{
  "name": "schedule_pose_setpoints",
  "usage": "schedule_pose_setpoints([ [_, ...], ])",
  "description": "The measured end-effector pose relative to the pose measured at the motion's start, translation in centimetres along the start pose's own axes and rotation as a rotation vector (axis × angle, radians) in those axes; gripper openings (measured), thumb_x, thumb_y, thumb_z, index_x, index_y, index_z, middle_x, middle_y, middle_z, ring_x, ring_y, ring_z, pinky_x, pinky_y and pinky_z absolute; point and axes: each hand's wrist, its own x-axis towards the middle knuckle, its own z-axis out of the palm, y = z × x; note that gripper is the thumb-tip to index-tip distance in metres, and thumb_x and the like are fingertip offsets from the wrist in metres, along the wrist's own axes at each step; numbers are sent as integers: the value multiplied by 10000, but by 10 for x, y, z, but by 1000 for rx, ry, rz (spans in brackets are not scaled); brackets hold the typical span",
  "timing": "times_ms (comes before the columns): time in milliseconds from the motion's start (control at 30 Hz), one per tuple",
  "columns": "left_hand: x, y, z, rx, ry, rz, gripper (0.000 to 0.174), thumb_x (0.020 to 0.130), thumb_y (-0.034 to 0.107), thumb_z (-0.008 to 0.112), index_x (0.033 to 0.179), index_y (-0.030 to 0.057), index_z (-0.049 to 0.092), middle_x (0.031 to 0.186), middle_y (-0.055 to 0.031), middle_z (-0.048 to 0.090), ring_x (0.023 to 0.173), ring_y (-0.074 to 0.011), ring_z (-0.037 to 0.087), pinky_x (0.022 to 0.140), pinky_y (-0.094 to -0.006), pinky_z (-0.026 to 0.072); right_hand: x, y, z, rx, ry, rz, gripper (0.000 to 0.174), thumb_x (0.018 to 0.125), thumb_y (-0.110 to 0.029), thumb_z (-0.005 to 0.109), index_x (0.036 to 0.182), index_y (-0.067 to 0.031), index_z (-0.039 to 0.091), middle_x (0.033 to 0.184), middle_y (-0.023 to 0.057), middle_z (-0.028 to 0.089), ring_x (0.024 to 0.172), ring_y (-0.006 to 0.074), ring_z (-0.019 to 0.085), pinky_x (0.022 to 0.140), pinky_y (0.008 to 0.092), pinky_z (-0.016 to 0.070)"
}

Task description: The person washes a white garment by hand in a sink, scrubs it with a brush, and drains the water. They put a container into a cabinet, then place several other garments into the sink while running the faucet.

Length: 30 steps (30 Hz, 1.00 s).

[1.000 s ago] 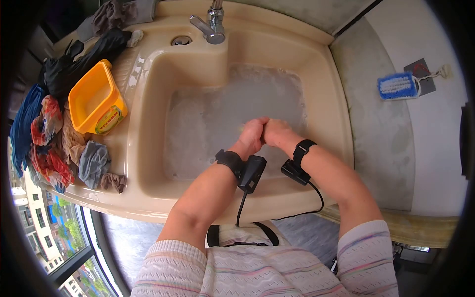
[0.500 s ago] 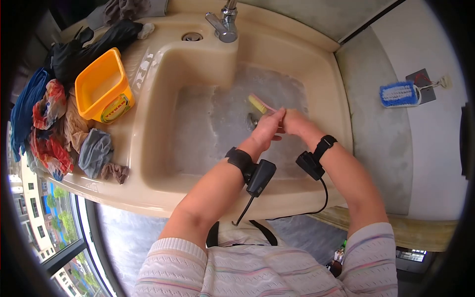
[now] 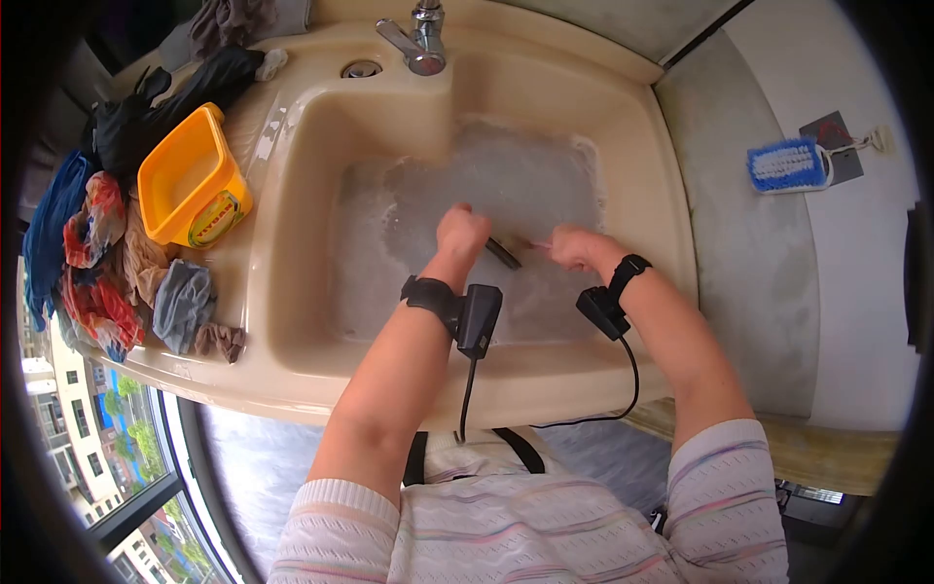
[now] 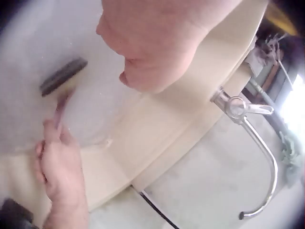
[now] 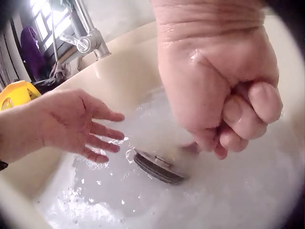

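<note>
Over the cloudy water of the sink [image 3: 282,292], the left hand [image 3: 462,232] has its fingers spread in the right wrist view, with nothing in it. The right hand [image 3: 582,248] curls round the pink handle [image 4: 62,107] of a small brush, whose head is blurred and partly hidden behind a dark disc. That round disc [image 5: 159,167], with a metallic top and a ridged black rim, sits tilted between the hands, apart from the left fingers. I cannot tell whether the brush touches it.
A yellow-orange tub [image 3: 190,180] stands on the left ledge beside piled garments [image 3: 102,234]. The faucet [image 3: 425,49] rises at the sink's back edge near a small round fitting [image 3: 361,69]. A blue-and-white brush [image 3: 788,165] hangs at the right.
The hands were together and have moved apart, the left one leftward. The brush head, earlier raised with its yellow bristles showing, is now lower by the disc.
</note>
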Motion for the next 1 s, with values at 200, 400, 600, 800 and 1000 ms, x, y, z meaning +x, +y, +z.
schedule_pose_setpoints([
  [200, -19, 4, 10, 265, -342, -187, 347, 737, 168, 533, 1037, 7, 602, 1017, -179, 619, 956, -281, 605, 744, -336, 503, -21, 7, 12, 312, -213, -26, 131, 802, -176, 528, 799, -45, 536, 556, 36, 432, 452, 131, 377, 392, 286, 319],
  [400, -13, -6, 6, 723, -512, -5, 468, 693, 183, 648, 1133, 49, 566, 970, -156, 633, 961, -290, 601, 608, -380, 543, -32, 12, 22, 373, -267, -103, 195, 811, -245, 528, 804, -51, 546, 566, 42, 439, 440, 131, 385, 376, 292, 304],
  [600, -24, 35, -29, 704, -179, 218, 308, 692, 84, 589, 994, 83, 650, 1029, -141, 623, 987, -301, 582, 836, -339, 473, 17, 46, 38, 89, 76, -216, 278, 834, -297, 506, 903, -43, 596, 576, 61, 451, 435, 147, 403, 391, 312, 309],
  [800, 9, 64, -110, -89, 154, 185, 390, 660, 16, 583, 1049, 28, 602, 952, -130, 637, 784, -214, 630, 674, -312, 511, -50, 12, 15, 46, -20, -159, 371, 867, -319, 469, 943, 16, 609, 733, 186, 614, 639, 306, 592, 585, 402, 440],
  [1000, 56, 89, -168, -747, 393, 290, 634, 679, 3, 610, 1271, 8, 382, 1001, -154, 566, 797, -165, 585, 599, -285, 506, -24, 20, 35, 100, 1, -171, 403, 882, -431, 457, 1022, -82, 604, 577, 22, 474, 465, 139, 411, 433, 316, 354],
])
